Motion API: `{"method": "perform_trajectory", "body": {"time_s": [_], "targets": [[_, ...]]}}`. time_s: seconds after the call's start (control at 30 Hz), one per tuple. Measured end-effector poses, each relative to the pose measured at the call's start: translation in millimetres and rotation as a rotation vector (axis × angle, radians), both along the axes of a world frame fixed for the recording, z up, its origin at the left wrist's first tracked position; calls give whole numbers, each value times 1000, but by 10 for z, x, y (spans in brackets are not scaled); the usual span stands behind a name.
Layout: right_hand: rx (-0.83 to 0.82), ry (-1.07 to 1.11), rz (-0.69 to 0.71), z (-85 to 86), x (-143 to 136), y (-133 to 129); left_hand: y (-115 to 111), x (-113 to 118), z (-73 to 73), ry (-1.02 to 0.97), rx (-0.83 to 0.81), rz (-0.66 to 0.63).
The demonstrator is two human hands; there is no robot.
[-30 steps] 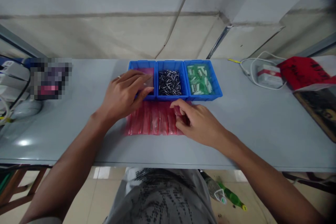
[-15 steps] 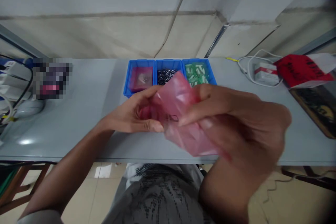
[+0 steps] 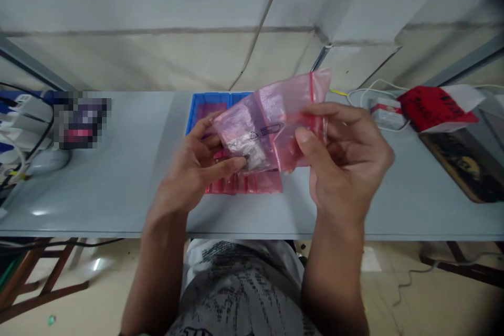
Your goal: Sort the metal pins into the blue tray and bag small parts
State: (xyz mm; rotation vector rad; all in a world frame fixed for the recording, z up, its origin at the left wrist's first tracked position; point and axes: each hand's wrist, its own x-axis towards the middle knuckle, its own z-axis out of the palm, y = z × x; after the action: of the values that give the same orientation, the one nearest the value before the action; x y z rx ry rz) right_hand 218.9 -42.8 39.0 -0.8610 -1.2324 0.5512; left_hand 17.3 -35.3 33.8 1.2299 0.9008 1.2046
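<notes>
A pink see-through zip bag (image 3: 293,100), with a small printed mark and a silvery packet showing inside its left part, is held up over the table. My left hand (image 3: 191,165) pinches its lower left end between thumb and fingers. At the right, by the red zip strip, my right hand (image 3: 346,155) grips the bag's other end. More pink bags (image 3: 268,184) lie on the table beneath it. Behind the held bag stand blue bins (image 3: 193,115), mostly hidden; pink material shows in the left one.
To the right are a white and red box (image 3: 388,113), a white cable, a red packet (image 3: 425,110) and a dark tray-like object (image 3: 464,165). White plugs or adapters (image 3: 33,115) and a rounded grey object (image 3: 49,161) sit at the left. A wall rises behind the table.
The crumpled pink bag has been turned and spread out, so its zip strip and silvery contents show. My right hand has drawn back from its middle to its right end. Pink bags on the table now show.
</notes>
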Motion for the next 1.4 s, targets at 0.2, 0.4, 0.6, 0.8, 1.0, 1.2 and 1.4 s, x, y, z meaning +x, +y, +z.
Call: {"method": "perform_trajectory", "body": {"time_s": [0.2, 0.4, 0.6, 0.8, 1.0, 1.2, 1.4], "targets": [[99, -100, -233, -21, 104, 18, -21, -25, 28, 68, 205, 160], [213, -400, -309, -97, 226, -45, 65, -94, 166, 393, 746, 335], [661, -578, -394, 69, 262, 253, 385, -257, 312, 681, 1474, 613], [941, -787, -341, 22, 400, 740, 741, -371, 310, 732, 1698, 631], [891, -850, -404, -247, 497, 769, 798, -335, 61, 602, 1556, 508], [693, -799, -417, -341, 535, 654, 727, -402, -10, 664, 1544, 401], [541, -604, -245, -389, 537, 656, 597, -293, -28, 527, 1172, 466]]}}
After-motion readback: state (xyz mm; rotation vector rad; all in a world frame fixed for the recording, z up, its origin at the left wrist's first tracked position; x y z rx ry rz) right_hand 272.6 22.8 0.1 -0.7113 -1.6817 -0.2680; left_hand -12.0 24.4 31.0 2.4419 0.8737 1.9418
